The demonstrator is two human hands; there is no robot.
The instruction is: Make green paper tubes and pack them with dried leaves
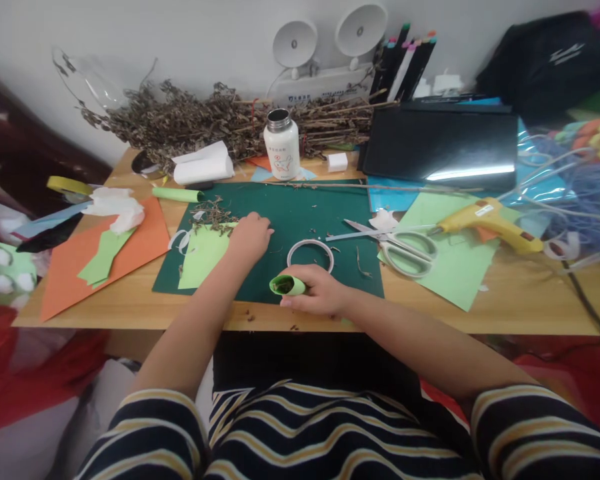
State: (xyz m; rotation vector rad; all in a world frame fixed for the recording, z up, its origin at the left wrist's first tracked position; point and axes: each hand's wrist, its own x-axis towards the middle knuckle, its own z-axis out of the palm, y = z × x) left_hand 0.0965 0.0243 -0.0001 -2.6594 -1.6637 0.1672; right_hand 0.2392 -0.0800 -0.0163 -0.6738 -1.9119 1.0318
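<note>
My right hand [319, 291] is wrapped round a light green paper tube [296, 285], whose open end faces left and up and shows brown dried plant bits inside. Palm down on the dark green cutting mat [305, 210] rests my left hand [253, 235], fingers curled together; whatever they pinch is hidden. Beside it are dried leaf scraps [215, 215] and a light green paper sheet [203, 257], partly under my left wrist. A roll of white tape [310, 245] lies flat just behind my right hand.
To the right lie scissors [410, 255], a yellow glue gun [495, 223] and green paper [450, 273]. A white bottle [283, 147] stands behind the mat, before bundled dried stems [180, 120]. Another green paper tube [177, 194] and orange paper [67, 280] are at left.
</note>
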